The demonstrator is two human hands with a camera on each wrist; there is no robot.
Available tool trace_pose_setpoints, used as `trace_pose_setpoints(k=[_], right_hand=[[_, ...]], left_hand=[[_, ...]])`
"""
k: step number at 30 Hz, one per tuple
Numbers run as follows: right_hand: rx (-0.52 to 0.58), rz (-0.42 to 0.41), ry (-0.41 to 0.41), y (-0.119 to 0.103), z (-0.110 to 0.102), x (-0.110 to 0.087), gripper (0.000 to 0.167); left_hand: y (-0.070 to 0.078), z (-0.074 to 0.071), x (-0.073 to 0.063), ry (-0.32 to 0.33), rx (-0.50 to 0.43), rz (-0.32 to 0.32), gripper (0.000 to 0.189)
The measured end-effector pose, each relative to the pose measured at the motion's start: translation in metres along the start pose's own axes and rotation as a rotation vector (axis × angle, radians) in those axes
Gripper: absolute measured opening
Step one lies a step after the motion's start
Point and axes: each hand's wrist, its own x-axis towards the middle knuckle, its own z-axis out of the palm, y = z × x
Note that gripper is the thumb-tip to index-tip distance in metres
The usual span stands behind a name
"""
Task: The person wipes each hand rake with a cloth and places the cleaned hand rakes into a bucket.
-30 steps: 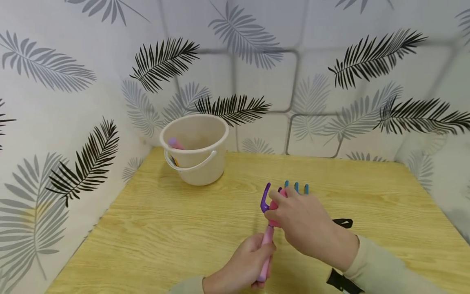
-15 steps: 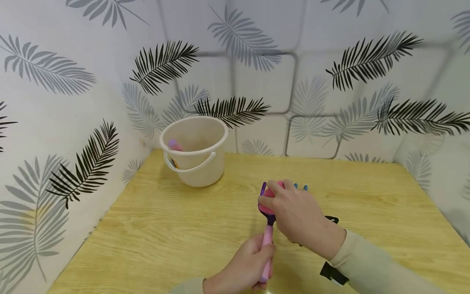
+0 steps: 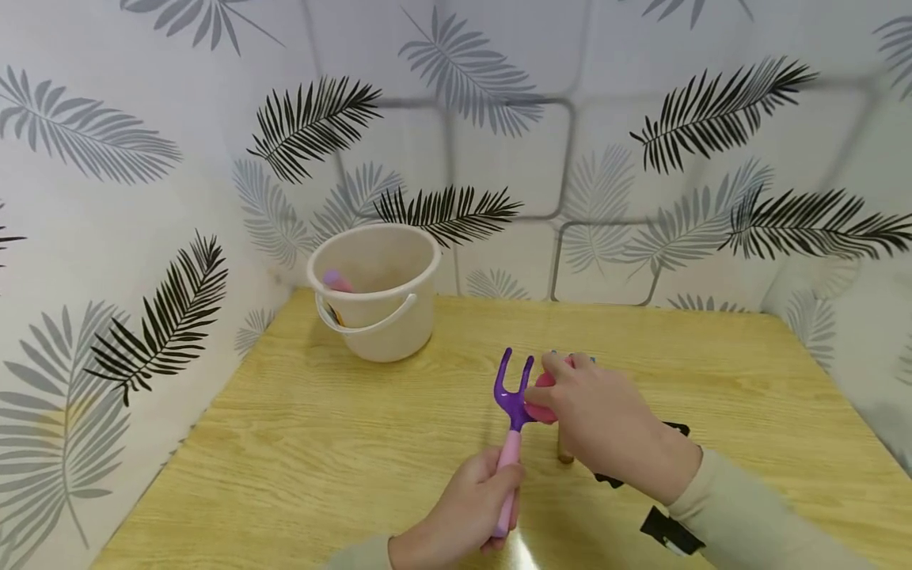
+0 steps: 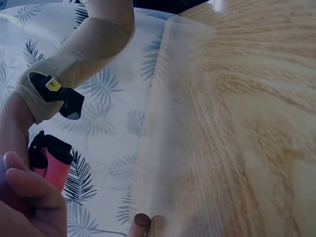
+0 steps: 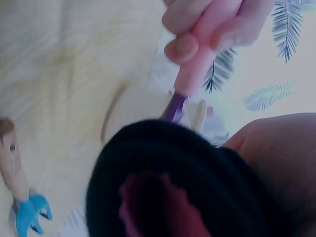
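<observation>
My left hand (image 3: 463, 503) grips the pink handle of a small garden fork (image 3: 511, 405), its purple tines pointing away from me. In my right hand (image 3: 606, 416) is a bunched pink, cloth-like item (image 3: 543, 410) with black edging, held against the right side of the purple fork head. The right wrist view shows its dark rim (image 5: 148, 143) with a ragged pink inside; its exact kind is unclear. Partly hidden under the right hand, a blue-tined hand rake (image 5: 32, 212) with a wooden handle lies on the table.
A cream bucket (image 3: 388, 332) with a white handle stands at the back left, holding a pink-and-purple handled thing (image 3: 336, 280) and other partly seen items. The wood-grain table (image 3: 342, 443) meets leaf-patterned walls (image 3: 499, 95) behind and at the sides.
My right hand moved left over the fork's tines with the pink item, then back to the right, uncovering two tines. The left hand keeps its grip, nearly still.
</observation>
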Motion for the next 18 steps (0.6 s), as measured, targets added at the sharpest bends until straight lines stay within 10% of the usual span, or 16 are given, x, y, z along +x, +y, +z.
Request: trace_pose_setpoints(k=[18], right_hand=[[0.062, 0.004, 0.121, -0.011, 0.007, 0.003, 0.051]], left_hand=[[-0.001, -0.001, -0.001, 0.008, 0.006, -0.018, 0.025]])
